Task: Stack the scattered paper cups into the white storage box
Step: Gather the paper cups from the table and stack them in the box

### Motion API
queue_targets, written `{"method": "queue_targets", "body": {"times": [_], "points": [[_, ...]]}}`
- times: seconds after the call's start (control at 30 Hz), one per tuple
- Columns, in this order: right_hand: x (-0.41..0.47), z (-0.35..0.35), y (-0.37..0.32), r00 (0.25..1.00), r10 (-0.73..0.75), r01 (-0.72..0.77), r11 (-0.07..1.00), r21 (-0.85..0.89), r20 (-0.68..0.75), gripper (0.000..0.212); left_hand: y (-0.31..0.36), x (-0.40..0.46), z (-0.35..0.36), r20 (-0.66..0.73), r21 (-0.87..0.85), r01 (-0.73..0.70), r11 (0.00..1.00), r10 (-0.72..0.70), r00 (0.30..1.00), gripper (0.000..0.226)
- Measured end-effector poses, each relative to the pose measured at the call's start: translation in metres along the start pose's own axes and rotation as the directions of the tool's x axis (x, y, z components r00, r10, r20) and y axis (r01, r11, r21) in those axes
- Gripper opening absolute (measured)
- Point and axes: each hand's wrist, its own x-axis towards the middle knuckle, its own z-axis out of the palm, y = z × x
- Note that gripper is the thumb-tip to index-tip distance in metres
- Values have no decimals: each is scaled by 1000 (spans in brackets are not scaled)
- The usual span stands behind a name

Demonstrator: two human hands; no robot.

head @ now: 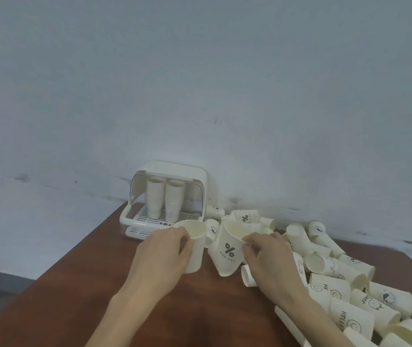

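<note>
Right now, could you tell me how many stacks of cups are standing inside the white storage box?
2: the left stack and the right stack stand side by side on the white storage box rack; others may be hidden.

Left hand [161,249], right hand [265,259]: fingers curled.

A brown wooden table [79,284] stands against a scuffed pale blue-grey wall [200,83].

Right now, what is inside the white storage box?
Inside the white storage box, two upright stacks of paper cups stand side by side on its slatted tray. The right inner corner is hidden behind the translucent cover.
</note>
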Motion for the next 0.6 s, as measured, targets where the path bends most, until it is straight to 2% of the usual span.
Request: {"method": "queue_targets", "body": {"times": [0.33, 0.6], "points": [[12, 49, -20, 996, 20, -22, 999, 27, 81, 20, -53, 8, 20, -33, 85, 81, 993, -78, 996, 18], [45, 98, -36, 996, 55, -59, 997, 45, 73, 23, -95, 29, 42, -56, 88, 135, 987, -130, 990, 19]]}}
